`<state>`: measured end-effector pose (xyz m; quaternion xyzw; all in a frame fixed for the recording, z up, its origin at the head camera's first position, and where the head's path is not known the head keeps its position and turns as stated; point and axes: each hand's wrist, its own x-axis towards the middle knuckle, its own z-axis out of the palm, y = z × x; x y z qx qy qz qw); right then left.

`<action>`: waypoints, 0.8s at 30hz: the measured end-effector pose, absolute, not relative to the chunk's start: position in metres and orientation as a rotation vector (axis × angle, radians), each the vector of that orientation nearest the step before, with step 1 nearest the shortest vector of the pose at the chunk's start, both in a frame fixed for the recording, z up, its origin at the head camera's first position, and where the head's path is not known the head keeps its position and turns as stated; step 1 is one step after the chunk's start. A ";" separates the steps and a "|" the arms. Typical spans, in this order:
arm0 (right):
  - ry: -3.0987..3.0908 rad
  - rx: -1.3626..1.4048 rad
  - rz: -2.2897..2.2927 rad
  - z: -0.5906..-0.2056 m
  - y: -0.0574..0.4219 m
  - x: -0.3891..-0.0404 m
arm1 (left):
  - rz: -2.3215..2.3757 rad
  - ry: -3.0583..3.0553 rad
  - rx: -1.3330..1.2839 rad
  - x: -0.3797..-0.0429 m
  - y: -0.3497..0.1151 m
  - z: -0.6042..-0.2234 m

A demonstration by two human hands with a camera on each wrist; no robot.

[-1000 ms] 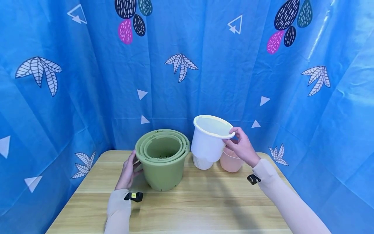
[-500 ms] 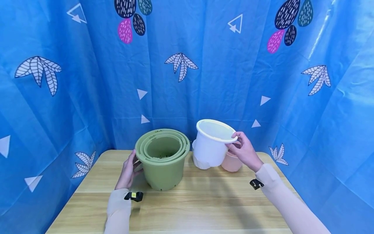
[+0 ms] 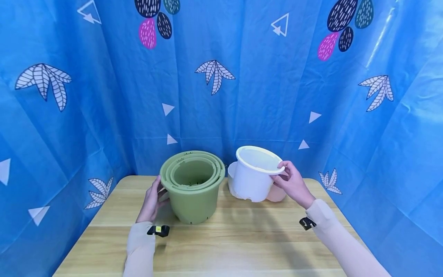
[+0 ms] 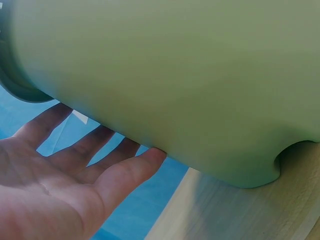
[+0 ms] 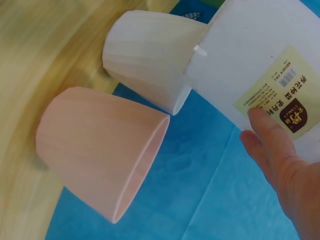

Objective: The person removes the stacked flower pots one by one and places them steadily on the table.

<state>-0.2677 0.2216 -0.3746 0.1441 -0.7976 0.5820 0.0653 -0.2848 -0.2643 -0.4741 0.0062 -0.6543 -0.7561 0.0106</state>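
Observation:
A stack of nested green flower pots (image 3: 194, 206) stands on the table, left of centre. My left hand (image 3: 150, 202) touches its left side; in the left wrist view the outstretched fingers (image 4: 132, 170) meet the pot wall. Over on the right, my right hand (image 3: 294, 186) pinches the rim of a large white flower pot (image 3: 254, 186), held tilted off the table. The right wrist view shows a yellow label (image 5: 280, 92) on its side. Behind it, partly hidden in the head view, are a small white pot (image 3: 232, 175) and a small pink pot (image 3: 276, 194).
The wooden table (image 3: 214, 250) stretches toward me in front of the pots. Blue patterned curtain (image 3: 256, 96) closes in the back and both sides.
My right hand has lowered the large white pot and shifted it a little to the right, uncovering more of the small white pot. The left hand and green stack stay put.

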 end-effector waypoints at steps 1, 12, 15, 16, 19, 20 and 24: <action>-2.402 0.436 1.758 -0.375 0.222 -0.267 | -2.356 -2.044 0.022 -0.285 -0.264 -0.474; -2.373 0.438 1.782 -0.381 0.233 -0.257 | -2.360 -2.049 0.013 -0.285 -0.264 -0.474; -2.381 0.434 1.772 -0.382 0.236 -0.253 | -2.366 -2.045 0.012 -0.284 -0.264 -0.474; -2.384 0.430 1.770 -0.382 0.237 -0.252 | -2.366 -2.045 0.013 -0.284 -0.264 -0.474; -2.399 0.427 1.756 -0.385 0.240 -0.249 | -2.366 -2.044 0.014 -0.284 -0.264 -0.474; -2.404 0.426 1.753 -0.386 0.241 -0.248 | -2.367 -2.040 0.015 -0.284 -0.264 -0.474; -2.416 0.415 1.747 -0.394 0.244 -0.243 | -2.368 -2.045 0.016 -0.286 -0.264 -0.474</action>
